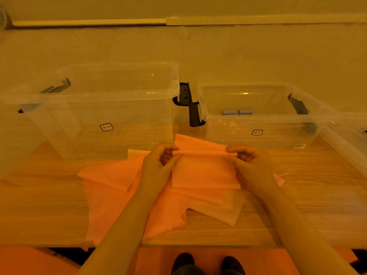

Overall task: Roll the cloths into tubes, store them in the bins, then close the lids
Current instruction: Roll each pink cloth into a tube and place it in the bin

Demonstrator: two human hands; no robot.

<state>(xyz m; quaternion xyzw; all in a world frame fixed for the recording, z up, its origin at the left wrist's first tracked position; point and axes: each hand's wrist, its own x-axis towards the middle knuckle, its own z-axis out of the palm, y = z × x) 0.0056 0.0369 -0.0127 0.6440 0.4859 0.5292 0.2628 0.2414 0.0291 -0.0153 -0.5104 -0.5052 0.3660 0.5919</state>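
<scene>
both hands are pinching the far edge of the top pink cloth point(204, 171), left hand point(158, 165) and right hand point(250, 165) curling it over, just before two clear bins point(111, 108).

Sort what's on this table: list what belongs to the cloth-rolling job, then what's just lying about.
Job:
left hand and right hand, pinching the top orange cloth
orange cloth pile
left bin, right bin
two blue rolls in the right bin

Lying about:
black bracket between the bins
</scene>
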